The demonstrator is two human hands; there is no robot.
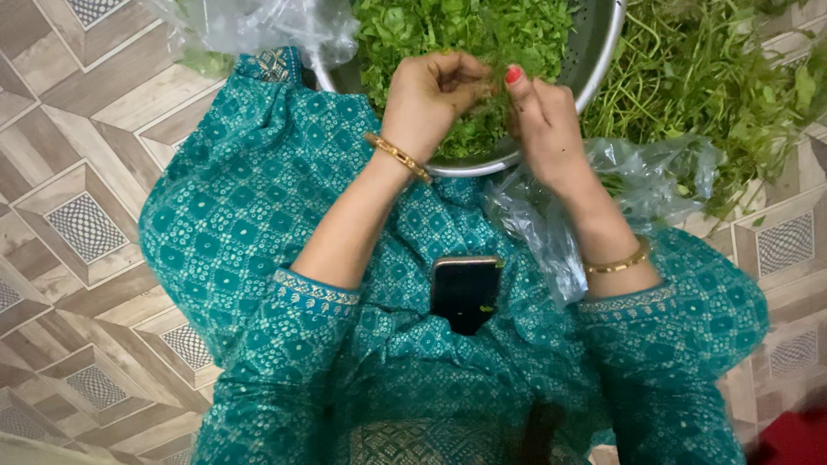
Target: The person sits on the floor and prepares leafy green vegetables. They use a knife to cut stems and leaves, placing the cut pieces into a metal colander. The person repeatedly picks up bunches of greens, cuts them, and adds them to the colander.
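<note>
There is a single view, from a camera worn on the person's head. It looks steeply down, almost straight at the lap, and slightly forward. It sits close: the teal patterned garment (258, 198) fills the middle and lower frame, and both forearms run up from the bottom towards the top centre. The left hand (428, 99) and right hand (543, 120) meet near the upper edge, over a metal colander (594, 52) cut off by the frame top. Patterned floor tiles (77, 224) show along both sides. No second view overlaps it.
</note>
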